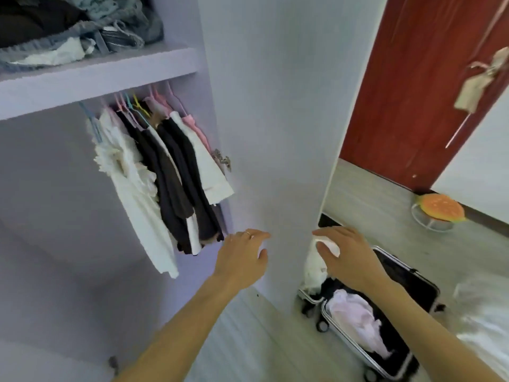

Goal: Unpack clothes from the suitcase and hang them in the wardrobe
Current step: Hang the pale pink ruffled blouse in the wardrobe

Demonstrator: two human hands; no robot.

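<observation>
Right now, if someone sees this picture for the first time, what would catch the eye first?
The two bare arms in the middle: the right hand grips a white garment above the open suitcase at lower right; the left hand is open before the wardrobe door. Then the black and white hanging clothes at left, and the red door at upper right.

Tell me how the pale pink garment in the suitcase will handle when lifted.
Probably floppy: the pale pink garment lies crumpled in soft folds in the suitcase. Likely light: it looks thin. It may drape and trail like the white garment hanging from the right hand.
</observation>
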